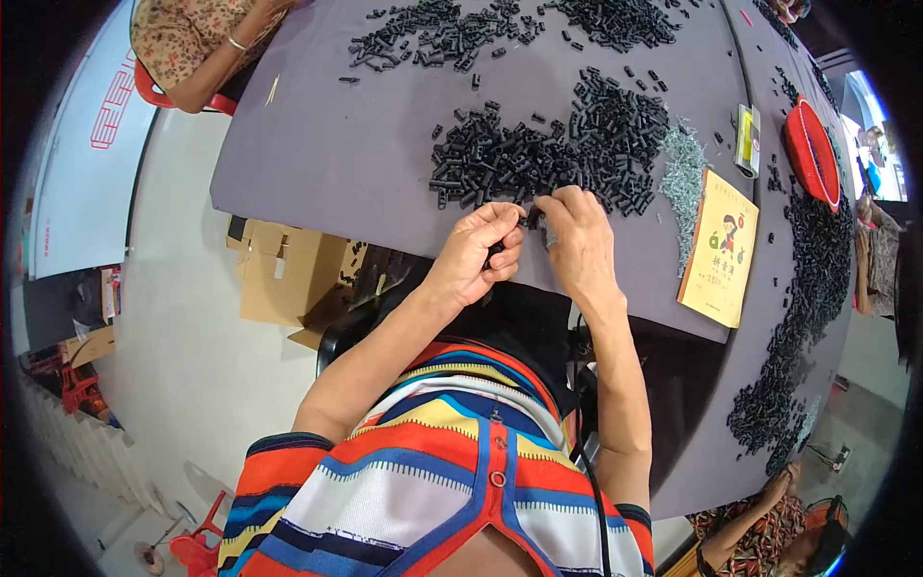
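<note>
Both my hands meet at the table's near edge, just in front of a heap of small black plastic parts (548, 159). My left hand (478, 255) is closed, with a small black plastic part (522, 220) pinched at its thumb and fingertip. More black shows inside its curled fingers. Beside it my right hand (582, 240) is also closed, its fingertips bent down on a black part (534, 217) close to the left thumb. Something pale grey shows under its fingers, too small to make out. To the right of the heap lies a pile of tiny pale grey pieces (684, 159).
A yellow booklet (723, 255) lies right of my right hand. Beyond it are a yellow-and-clear packet (748, 141), a red basket (812, 154) and a long spread of black parts (803, 298). A cardboard box (274, 269) stands below the table. Other people sit at far left and lower right.
</note>
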